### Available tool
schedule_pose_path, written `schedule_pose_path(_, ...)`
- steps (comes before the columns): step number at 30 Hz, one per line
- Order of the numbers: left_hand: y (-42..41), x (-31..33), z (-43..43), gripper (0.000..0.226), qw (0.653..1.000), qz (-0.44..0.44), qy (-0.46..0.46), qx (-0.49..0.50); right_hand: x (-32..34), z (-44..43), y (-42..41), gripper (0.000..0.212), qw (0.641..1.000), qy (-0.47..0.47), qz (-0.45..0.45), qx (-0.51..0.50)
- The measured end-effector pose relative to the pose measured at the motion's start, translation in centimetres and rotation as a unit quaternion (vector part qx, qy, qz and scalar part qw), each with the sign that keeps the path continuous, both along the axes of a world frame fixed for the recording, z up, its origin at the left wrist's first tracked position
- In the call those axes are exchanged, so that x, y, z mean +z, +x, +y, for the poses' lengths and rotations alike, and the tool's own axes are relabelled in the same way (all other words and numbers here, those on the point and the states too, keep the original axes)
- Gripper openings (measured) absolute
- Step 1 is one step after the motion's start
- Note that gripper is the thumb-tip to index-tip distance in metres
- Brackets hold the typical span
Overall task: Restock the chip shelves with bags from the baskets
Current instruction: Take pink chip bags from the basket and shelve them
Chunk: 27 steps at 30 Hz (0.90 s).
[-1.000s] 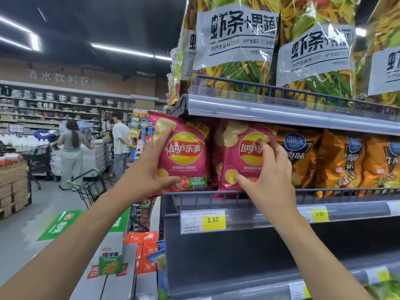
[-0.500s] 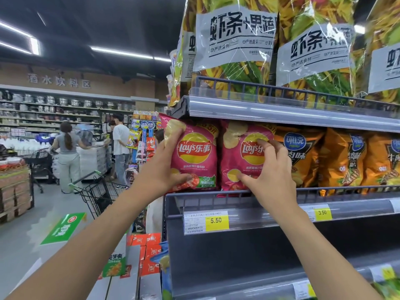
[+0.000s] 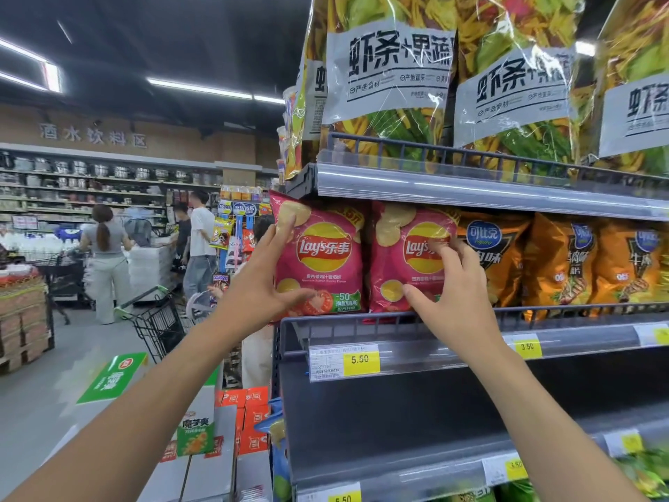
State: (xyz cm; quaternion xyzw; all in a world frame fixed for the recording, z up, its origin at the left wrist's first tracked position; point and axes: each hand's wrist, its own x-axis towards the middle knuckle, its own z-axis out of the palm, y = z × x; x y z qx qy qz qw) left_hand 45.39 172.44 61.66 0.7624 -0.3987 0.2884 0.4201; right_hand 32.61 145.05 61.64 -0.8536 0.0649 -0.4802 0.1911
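Observation:
Two pink Lay's chip bags stand upright side by side at the left end of the middle shelf (image 3: pixel 398 322). My left hand (image 3: pixel 262 280) grips the left bag (image 3: pixel 324 255) by its left edge, thumb across its lower front. My right hand (image 3: pixel 452 291) holds the right bag (image 3: pixel 402 262) on its front, fingers on the logo and thumb near the bottom. Both bags rest behind the shelf's dark wire rail. No basket is in view.
Orange chip bags (image 3: pixel 564 262) fill the shelf to the right. Large clear snack bags (image 3: pixel 391 77) stand on the shelf above. The shelf below looks mostly bare. Left in the aisle are a shopping cart (image 3: pixel 159 320), stacked boxes (image 3: pixel 249 422) and several shoppers (image 3: pixel 106 262).
The left bag has moved right and further into the shelf, closing up beside the right bag. My right hand has stayed on the right bag's front.

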Motion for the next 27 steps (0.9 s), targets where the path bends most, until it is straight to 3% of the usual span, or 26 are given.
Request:
schedule_pose_path(7, -3.6, 0.4, 1.7, 0.082, 0.992, -0.011, -0.002, 0.126, -0.9, -1.9, -2.7, 0.069, 1.000, -0.003, 0.009, 0.020)
schedule_pose_path(13, -9.5, 0.5, -2.4, 0.070, 0.956, -0.192, 0.056, 0.216, -2.4, -6.0, -7.6, 0.066, 0.998, -0.028, 0.047, -0.005)
schedule_pose_path(19, -15.9, -2.2, -13.2, 0.076, 0.936, -0.260, 0.134, 0.194, -4.6, -13.0, -16.4, 0.071, 0.991, -0.053, 0.097, -0.082)
schedule_pose_path(27, -27.9, -9.3, -30.6, 0.082, 0.952, -0.219, 0.198, 0.082, -10.7, -25.5, -34.2, 0.081, 0.955, -0.072, 0.193, -0.212)
